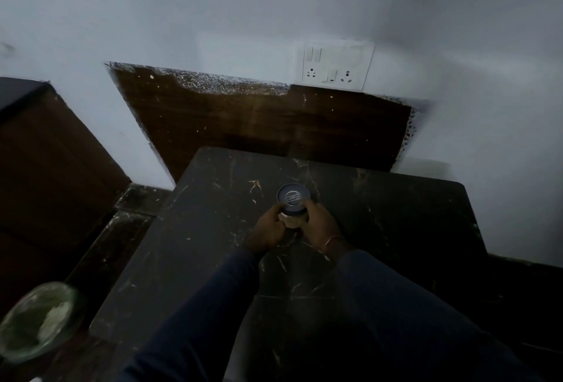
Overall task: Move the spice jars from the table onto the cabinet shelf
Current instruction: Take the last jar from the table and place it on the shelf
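Your left hand (269,229) and right hand (320,224) both grip the one jar (294,200), fingers curled round its sides, standing upright mid-table (213,229).

A dim white wall (243,0) carries a switch plate (335,66) far right, above a brown wooden board (259,119). Near it stands a dark marbled surface (396,214), with a brown cabinet (45,153) left.
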The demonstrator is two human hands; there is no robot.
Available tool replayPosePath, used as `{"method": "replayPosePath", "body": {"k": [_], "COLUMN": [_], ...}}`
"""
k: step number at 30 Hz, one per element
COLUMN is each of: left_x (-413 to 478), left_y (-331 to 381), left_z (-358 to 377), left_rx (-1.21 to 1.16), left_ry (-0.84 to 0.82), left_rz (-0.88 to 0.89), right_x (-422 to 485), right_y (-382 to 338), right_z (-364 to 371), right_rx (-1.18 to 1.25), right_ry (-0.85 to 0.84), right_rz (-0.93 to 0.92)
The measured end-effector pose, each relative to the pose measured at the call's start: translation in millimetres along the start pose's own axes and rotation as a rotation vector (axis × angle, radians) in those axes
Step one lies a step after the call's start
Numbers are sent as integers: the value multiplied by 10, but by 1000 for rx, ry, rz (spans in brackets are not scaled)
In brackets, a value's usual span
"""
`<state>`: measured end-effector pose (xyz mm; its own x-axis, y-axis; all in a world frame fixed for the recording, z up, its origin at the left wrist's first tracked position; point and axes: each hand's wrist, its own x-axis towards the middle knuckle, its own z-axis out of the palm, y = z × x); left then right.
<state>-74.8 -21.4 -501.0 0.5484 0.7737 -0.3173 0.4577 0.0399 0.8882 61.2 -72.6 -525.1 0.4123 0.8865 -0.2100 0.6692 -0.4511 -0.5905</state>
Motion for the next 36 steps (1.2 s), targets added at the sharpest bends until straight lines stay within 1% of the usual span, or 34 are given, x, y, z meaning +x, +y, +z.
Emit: {"method": "replayPosePath", "body": {"k": [4,7,9,11,13,15,17,19,21,23,26,29,33,36], "left_x": [69,107,102,92,72,23,-42,-105,-158,-195,-276,-343,-399,-415], "left_y": [-45,-92,-123,-145,-131,-60,64,194,323,464,668,802,888,979], "left_z": [-28,-69,-113,-169,-245,-338,-436,-517,-576,-618,-650,-664,-673,-619], "left_rx": [67,67,38,-4,-126,-285,-390,-530,-733,-907,-998,-1058,-1064,-1011], "left_ry": [18,53,61,55,24,-73,-210,-329,-428,-526,-640,-667,-607,-469], "left_rz": [-41,-80,-113,-120,-123,-90,-47,-59,-85,-98,-27,37,91,216], "right_x": [166,275,290,254,206,152,86,25,-56,-131,-232,-343,-523,-666], "right_y": [52,39,39,55,43,-8,-112,-215,-316,-422,-551,-629,-752,-840], "right_z": [-2,-51,-85,-158,-289,-523,-852,-1194,-1474,-1647,-1725,-1691,-1528,-1312], "right_rx": [-10,-25,14,112,172,215,276,424,560,637,739,838,947,1008], "right_ry": [34,44,28,13,-18,-89,-148,-222,-281,-315,-258,-143,78,228], "right_rz": [-8,-41,-42,-38,-61,-129,-215,-256,-294,-317,-319,-295,-261,-193]}}
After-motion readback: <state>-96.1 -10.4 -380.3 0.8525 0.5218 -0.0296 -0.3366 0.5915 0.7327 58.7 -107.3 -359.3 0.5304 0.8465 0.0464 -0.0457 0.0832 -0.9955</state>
